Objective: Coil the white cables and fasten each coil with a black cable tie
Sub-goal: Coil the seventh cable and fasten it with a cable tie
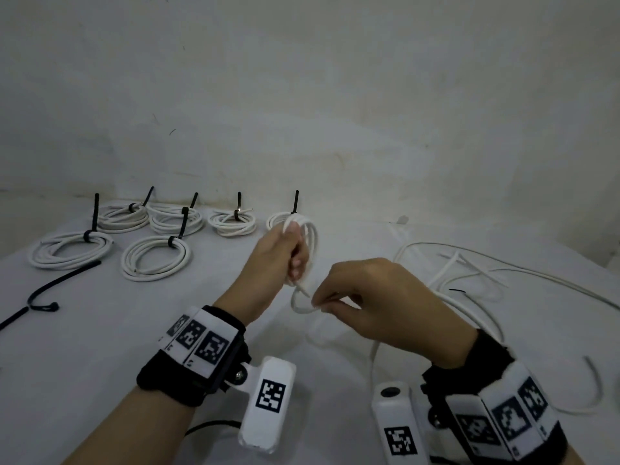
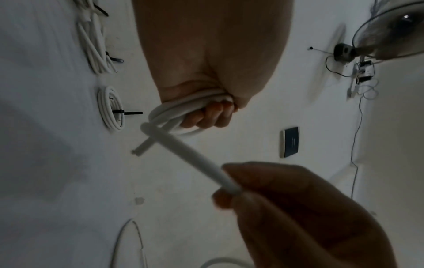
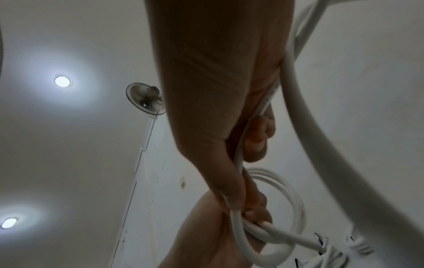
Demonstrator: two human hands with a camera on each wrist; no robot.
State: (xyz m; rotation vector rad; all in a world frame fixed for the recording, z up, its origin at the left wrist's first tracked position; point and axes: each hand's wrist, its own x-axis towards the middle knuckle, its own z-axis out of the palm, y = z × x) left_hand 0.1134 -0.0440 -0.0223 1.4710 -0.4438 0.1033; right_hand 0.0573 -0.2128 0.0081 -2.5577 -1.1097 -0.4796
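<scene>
My left hand is raised above the table and grips a small coil of white cable, its fingers curled round the loops. A short free end sticks out below that fist. My right hand pinches the same cable just right of the coil, between thumb and fingers. From there the cable runs back under my right palm to loose cable on the table at the right.
Several finished coils with upright black ties lie at the back left, one more behind my left hand. Loose black ties lie at the left edge. A short white cable piece lies at the far right.
</scene>
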